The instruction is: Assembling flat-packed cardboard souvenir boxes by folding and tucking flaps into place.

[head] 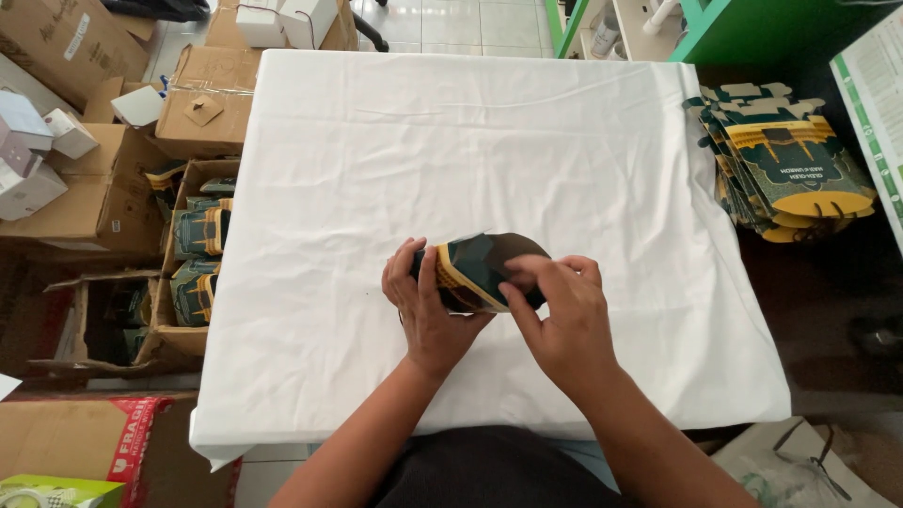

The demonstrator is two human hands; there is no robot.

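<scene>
Both my hands hold one small dark green and yellow cardboard gift box (478,268) just above the white cloth-covered table (395,150). My left hand (425,306) grips its left side, fingers wrapped around the yellow band. My right hand (562,315) presses on its right end, fingertips on the dark rounded flap. Part of the box is hidden under my fingers.
A fanned stack of flat green and yellow box blanks (785,165) lies at the table's right edge. An open carton (193,245) left of the table holds several finished boxes. More cartons (202,99) and small white boxes (33,150) crowd the floor on the left.
</scene>
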